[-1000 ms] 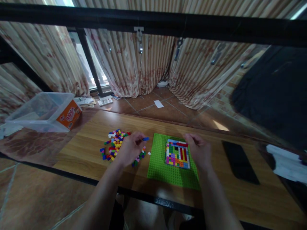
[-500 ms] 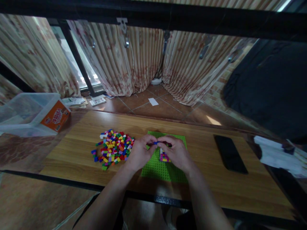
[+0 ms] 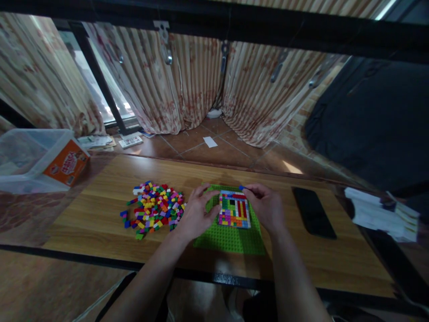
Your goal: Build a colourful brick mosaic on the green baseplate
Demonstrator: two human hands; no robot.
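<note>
My right hand (image 3: 267, 206) pinches a blue brick (image 3: 241, 188) above the far right corner of a multicoloured brick build (image 3: 233, 210). That build, a flat square of many colours, sits on a green baseplate (image 3: 228, 241). Over the baseplate's left side is my left hand (image 3: 198, 212), thumb and fingers apart and nothing between them. Its fingertips are near the build's left edge; whether they touch it I cannot tell. Left of this hand lies a heap of loose coloured bricks (image 3: 156, 208) on the wooden table (image 3: 100, 214).
A black phone (image 3: 313, 212) lies on the table to the right, with papers (image 3: 378, 214) beyond it. At the far left stands a clear plastic bin (image 3: 30, 156) with an orange label. Striped curtains (image 3: 187, 80) hang behind the table.
Both hands were together over the build, holding a blue brick between them. They have parted: my right hand has carried the brick right, my left has let go, and the build shows.
</note>
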